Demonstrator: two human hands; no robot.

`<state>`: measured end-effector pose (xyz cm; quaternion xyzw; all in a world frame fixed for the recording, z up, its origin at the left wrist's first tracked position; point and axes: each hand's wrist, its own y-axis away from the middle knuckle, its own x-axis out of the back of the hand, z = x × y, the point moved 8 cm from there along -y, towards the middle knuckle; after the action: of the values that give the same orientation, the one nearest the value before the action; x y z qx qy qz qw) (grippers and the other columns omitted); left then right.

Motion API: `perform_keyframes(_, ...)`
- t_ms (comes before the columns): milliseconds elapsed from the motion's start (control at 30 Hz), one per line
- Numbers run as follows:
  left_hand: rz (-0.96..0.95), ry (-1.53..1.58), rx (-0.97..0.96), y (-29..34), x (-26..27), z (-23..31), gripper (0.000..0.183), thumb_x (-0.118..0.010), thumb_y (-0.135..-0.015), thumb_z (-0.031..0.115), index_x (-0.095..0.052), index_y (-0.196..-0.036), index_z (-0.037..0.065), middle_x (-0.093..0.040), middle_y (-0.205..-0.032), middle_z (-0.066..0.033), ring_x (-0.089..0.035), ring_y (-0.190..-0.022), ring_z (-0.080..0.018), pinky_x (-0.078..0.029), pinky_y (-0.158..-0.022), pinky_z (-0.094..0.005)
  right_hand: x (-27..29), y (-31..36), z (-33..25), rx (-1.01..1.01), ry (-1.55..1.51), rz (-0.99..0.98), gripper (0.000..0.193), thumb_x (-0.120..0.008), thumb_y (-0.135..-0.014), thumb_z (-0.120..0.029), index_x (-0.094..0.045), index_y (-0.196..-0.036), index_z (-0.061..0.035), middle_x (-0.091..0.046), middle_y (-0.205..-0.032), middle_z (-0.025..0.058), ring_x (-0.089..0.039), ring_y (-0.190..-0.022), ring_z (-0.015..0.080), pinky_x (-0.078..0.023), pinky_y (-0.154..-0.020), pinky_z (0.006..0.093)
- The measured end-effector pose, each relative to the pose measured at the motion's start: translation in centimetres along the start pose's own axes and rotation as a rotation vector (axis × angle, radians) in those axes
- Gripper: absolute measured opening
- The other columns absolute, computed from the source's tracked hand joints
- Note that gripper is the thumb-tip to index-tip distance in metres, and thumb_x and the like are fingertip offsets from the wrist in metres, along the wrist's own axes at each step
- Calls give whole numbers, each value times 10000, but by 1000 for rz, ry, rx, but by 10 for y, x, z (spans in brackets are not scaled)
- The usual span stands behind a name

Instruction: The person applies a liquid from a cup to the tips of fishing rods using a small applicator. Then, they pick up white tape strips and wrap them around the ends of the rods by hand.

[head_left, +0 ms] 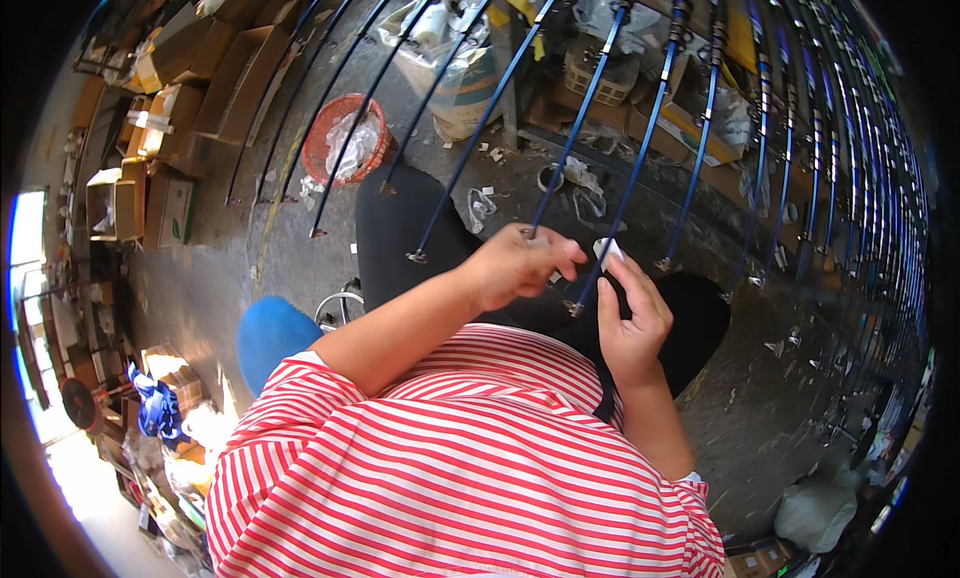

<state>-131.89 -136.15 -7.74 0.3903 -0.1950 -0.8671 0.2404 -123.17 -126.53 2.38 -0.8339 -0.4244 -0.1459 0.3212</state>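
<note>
Overexposed daylight through left window, shaded floor, glinting rods, slightly blurred left hand, fisheye-bent edges

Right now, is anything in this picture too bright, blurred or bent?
In the head view, glare washes out the opening at far left; the left hand looks slightly motion-smeared, the right hand clearer; the blue rods look more curved toward the right rim; the corners are black.

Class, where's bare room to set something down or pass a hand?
Set down on the grey floor between the far-left cardboard boxes and the blue rounded object. A hand might pass between the wider-spaced blue rods left of the left hand. Rods bunch at far right; a red basket and white sack crowd ahead.
</note>
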Motion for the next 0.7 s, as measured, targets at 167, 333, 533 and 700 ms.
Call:
perform_keyframes(167, 136, -310, -197, 3, -4, 13, 211, -545, -861, 223, -595, -820, 22, -540, -632, -21, -333, -422, -47, -264, -382, -179, -40, 8, 15, -33, 40, -143, 251, -534, -748, 84, -574, -995, 56, -593, -1002, 213, -599, -898, 340, -485, -767, 357)
perform_keyframes(333, 382, 79, -193, 1, 76, 24, 145, -542, -798, 163, -581, -748, 32, -485, -564, -11, -339, -388, -81, -240, -351, -221, -55, 4, 1, 115, 64, -246, 279, -545, -770, 37, -546, -1048, 65, -581, -1024, 225, -590, -929, 327, -480, -784, 346)
perform_keyframes(533, 793, 825, -560, 0, 305, 96, 97, -459, -828, 105, -472, -749, 51, -364, -558, -19, -249, -385, -96, -191, -319, -213, -55, 1, 1, -125, -125, -257, 295, -555, -772, 31, -537, -1065, 61, -586, -1032, 195, -599, -915, 301, -487, -786, 333)
perform_keyframes(700, 470, 327, -150, -24, 156, 51, 446, -352, -919, 399, -555, -860, 6, -465, -567, 4, -335, -351, -81, -283, -318, -216, -70, -8, -5, 69, 124, -336, 333, -589, -750, 12, -537, -1078, 40, -587, -1030, 168, -587, -924, 314, -474, -794, 374)
